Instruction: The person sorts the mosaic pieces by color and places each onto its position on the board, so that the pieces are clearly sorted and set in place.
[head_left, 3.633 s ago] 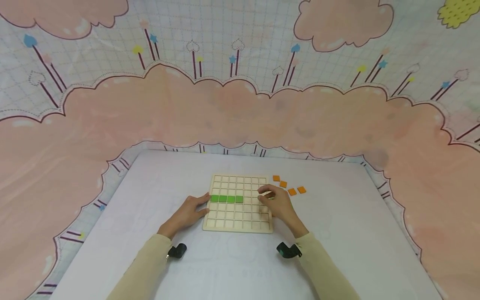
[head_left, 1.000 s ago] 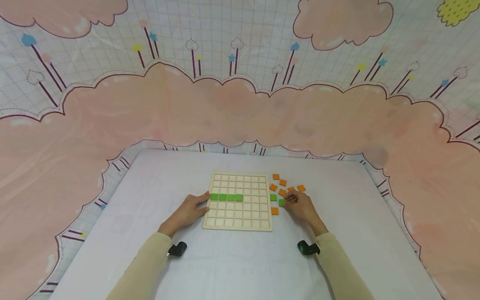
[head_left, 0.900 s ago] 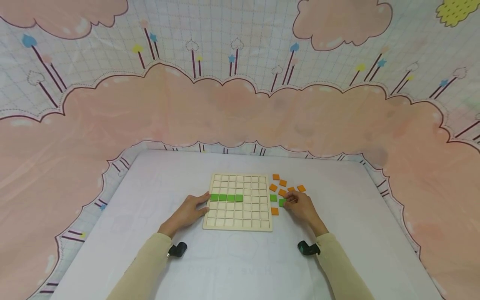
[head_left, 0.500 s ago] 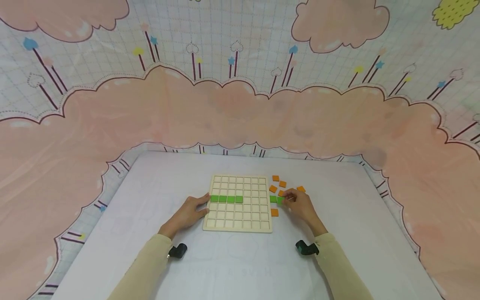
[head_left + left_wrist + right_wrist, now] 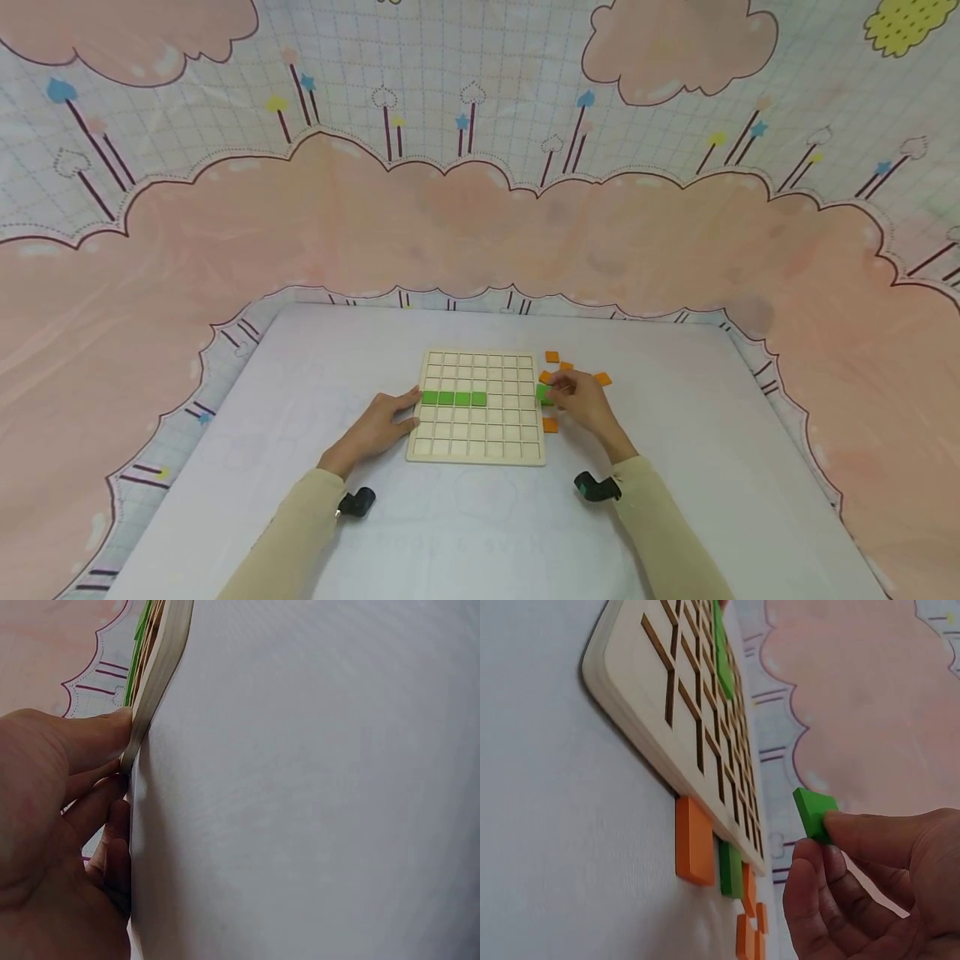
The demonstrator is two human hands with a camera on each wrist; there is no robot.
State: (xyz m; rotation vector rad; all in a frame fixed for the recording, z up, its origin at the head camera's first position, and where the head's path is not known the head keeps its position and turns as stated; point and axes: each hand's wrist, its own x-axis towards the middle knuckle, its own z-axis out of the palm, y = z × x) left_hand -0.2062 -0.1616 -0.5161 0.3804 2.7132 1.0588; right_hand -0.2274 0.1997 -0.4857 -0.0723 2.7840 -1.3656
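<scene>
My right hand (image 5: 585,402) pinches a small green square tile (image 5: 812,814) between thumb and fingers, lifted above the table at the right edge of the pale wooden grid board (image 5: 476,456). In the right wrist view a second green tile (image 5: 731,874) lies beside the board; in the head view the held tile and hand cover most of it. Several green tiles (image 5: 454,398) sit in a row in the board's cells from its left side. My left hand (image 5: 377,423) rests against the board's left edge, thumb (image 5: 101,739) and fingers touching it.
Orange square tiles lie right of the board: one (image 5: 551,425) by its edge, others (image 5: 552,357) farther back, some partly behind my right hand. A white cloth covers the table (image 5: 300,350). Behind stands a patterned cloth backdrop (image 5: 480,225). Each wrist wears a black device (image 5: 597,487).
My right hand went from the board to the tiles on the right, took a green tile there and has moved back left with it toward the board. The left hand has stayed at the board's edge.
</scene>
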